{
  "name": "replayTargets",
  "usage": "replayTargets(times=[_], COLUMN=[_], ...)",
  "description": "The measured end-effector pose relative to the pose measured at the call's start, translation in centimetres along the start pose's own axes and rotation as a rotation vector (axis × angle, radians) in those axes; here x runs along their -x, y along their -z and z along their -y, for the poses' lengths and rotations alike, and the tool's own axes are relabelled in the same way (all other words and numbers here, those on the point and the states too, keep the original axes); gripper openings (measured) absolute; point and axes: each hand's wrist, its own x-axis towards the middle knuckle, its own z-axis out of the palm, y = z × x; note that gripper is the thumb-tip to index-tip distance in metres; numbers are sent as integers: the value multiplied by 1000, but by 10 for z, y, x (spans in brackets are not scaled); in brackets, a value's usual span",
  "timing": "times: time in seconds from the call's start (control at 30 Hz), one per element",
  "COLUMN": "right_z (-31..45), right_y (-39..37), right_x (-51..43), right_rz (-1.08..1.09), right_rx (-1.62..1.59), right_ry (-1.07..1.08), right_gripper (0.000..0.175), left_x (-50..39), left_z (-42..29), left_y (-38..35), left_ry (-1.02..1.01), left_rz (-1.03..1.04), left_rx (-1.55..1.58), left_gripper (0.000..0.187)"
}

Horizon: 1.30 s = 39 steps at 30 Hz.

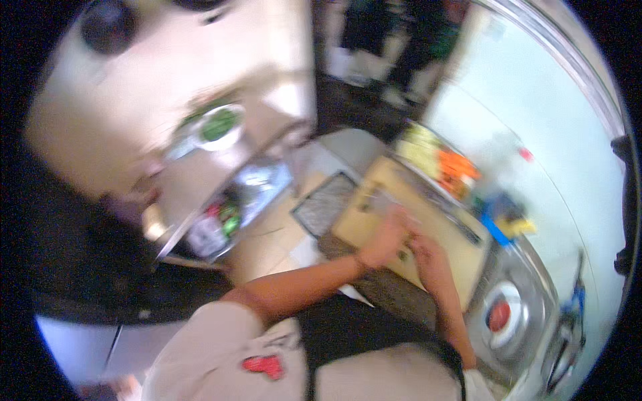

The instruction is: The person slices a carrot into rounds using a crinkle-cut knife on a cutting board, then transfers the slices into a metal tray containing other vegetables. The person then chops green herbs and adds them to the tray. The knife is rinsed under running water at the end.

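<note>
Motion blur softens the whole view. My left hand (387, 241) and my right hand (426, 253) are close together over a pale yellow cutting board (459, 270). Their fingers nearly meet, and the blur hides whether anything is between them. Small dark green bits (403, 256) lie on the board by my hands, with a few more near its left end. A whitish, see-through patch shows just beyond my left fingertips; I cannot tell what it is. Along the board's far edge lies a long thin thing with a dark end, possibly a knife (469, 233).
Behind the board sits a tray of pale yellow pieces (419, 145) and orange pieces (455, 173). To the right, a metal sink (531, 280) holds a white bowl with a red item (499, 316). A blue item (495, 228) lies nearby. At left are a white bowl of greens (219, 125) and wrapped goods (208, 235).
</note>
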Motion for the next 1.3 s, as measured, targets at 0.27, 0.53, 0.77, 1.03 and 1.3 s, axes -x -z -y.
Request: replayTargets(times=[0.27, 0.53, 0.77, 1.03, 1.3], right_z=[-133, -98, 1, -7, 38], right_y=[69, 90, 47, 22, 15], right_x=[-5, 72, 155, 193, 192], right_rz=[-130, 64, 136, -222, -397], right_rx=[564, 255, -417, -149, -199], right_ry=[-159, -451, -854, -1000, -1026], right_gripper=[33, 29, 37, 40, 34], left_x=[-8, -37, -55, -59, -37], left_z=[-15, 59, 87, 93, 63], left_y=[-14, -14, -33, -33, -13], left_ry=[263, 48, 138, 158, 50], left_rz=[189, 497, 259, 67, 237], left_rx=[-118, -673, -798, -454, 38], left_gripper=[26, 37, 25, 21, 44])
